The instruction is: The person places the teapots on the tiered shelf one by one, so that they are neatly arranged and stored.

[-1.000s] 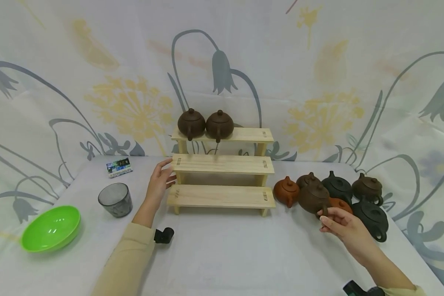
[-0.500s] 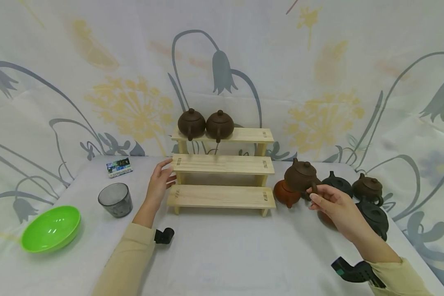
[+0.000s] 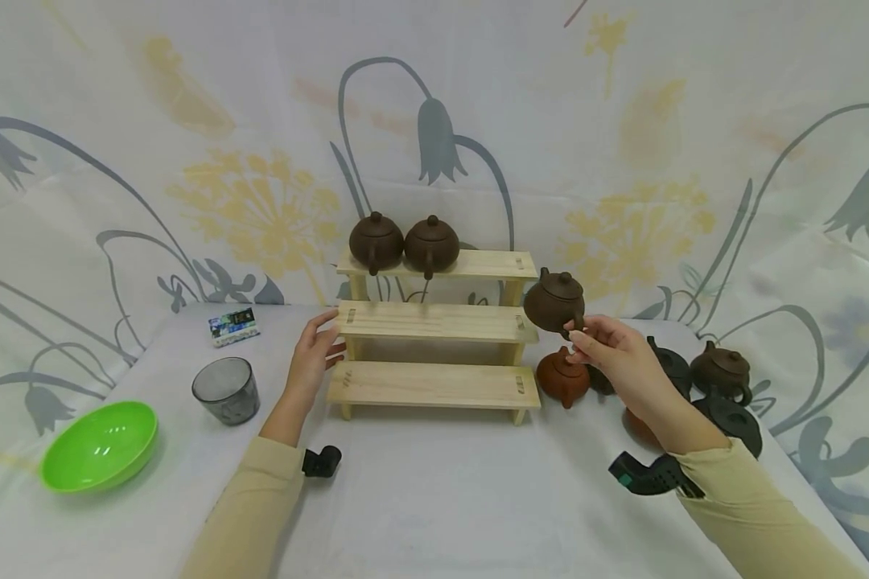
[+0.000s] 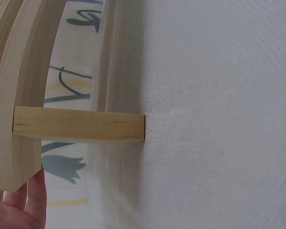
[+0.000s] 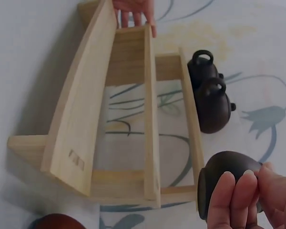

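My right hand [image 3: 615,354] pinches a dark brown teapot [image 3: 553,301] by its handle. The teapot is lifted beside the right end of a three-tier wooden shelf [image 3: 434,382], between the top and middle tiers in height. In the right wrist view, fingers and thumb meet at the back of the teapot [image 5: 229,169]. Two dark brown teapots [image 3: 375,241] stand on the top tier's left half. My left hand [image 3: 310,354] rests against the shelf's left end, its fingers fairly straight. Part of that hand is cut off in the left wrist view.
Right of the shelf stands an orange-brown teapot [image 3: 562,378]. Several more teapots cluster farther right, including a brown one [image 3: 721,368], partly hidden by my right arm. On the left are a green bowl [image 3: 100,446], a grey glass [image 3: 226,392] and a small box [image 3: 233,326].
My right hand has lifted the brown teapot from the cluster and carried it left and up to the shelf's right end. The left hand has stayed in place.
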Tool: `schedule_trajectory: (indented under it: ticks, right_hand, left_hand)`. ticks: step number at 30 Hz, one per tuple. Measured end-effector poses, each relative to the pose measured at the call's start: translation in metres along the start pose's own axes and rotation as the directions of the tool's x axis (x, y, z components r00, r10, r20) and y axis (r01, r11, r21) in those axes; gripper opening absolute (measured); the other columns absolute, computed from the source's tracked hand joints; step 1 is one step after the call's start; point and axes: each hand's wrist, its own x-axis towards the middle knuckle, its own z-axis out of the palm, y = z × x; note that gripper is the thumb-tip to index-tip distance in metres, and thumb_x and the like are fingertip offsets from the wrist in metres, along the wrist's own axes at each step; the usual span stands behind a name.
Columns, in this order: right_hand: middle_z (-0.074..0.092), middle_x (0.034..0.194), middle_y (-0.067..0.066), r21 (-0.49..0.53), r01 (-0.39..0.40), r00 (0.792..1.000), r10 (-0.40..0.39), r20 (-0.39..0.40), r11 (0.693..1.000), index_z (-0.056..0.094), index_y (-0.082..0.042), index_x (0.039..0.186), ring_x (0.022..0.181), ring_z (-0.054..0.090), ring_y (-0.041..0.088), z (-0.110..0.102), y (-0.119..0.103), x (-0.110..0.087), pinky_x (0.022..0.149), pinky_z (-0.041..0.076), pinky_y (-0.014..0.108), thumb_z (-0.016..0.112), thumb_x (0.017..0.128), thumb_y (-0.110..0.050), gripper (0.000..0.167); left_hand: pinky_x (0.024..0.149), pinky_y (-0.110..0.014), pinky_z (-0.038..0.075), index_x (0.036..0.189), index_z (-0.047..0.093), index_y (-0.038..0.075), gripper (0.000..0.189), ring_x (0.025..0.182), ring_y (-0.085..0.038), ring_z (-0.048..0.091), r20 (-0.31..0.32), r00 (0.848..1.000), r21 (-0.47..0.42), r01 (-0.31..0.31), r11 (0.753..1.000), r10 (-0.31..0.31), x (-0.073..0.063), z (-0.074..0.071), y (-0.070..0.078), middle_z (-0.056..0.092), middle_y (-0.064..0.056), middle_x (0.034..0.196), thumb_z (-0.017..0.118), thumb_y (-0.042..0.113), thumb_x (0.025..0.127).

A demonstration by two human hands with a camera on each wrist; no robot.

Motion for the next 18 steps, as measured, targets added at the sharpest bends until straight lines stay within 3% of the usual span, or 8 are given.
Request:
schedule_trajectory:
  ticks: [6,18]
  right_hand:
    - [0.056,0.102,-0.003,0.059,0.011,1.0,-0.011,-0.004,0.998,0.052,0.0,0.111,0.078,0.058,0.008,0.014,-0.017,0.024,0.079,0.048,0.021,0.054,0.095,-0.017,0.024]
    - [0.053,0.1,0.003,0.112,0.005,1.0,-0.004,-0.015,0.994,0.047,0.008,0.121,0.075,0.054,0.01,0.034,-0.031,0.064,0.081,0.048,0.023,0.05,0.097,-0.012,0.032]
  left_hand:
    - [0.09,-0.037,0.042,0.141,0.037,0.013,0.042,0.106,-0.031,0.054,-0.006,1.0,-0.006,0.012,1.0,-0.012,0.0,0.0,-0.001,0.05,-0.02,0.128,0.039,0.024,0.101]
    - [0.092,-0.041,0.041,0.141,0.037,0.012,0.042,0.103,-0.028,0.055,-0.001,1.0,-0.016,0.004,1.0,-0.004,0.0,0.0,0.0,0.049,-0.02,0.129,0.04,0.023,0.101]
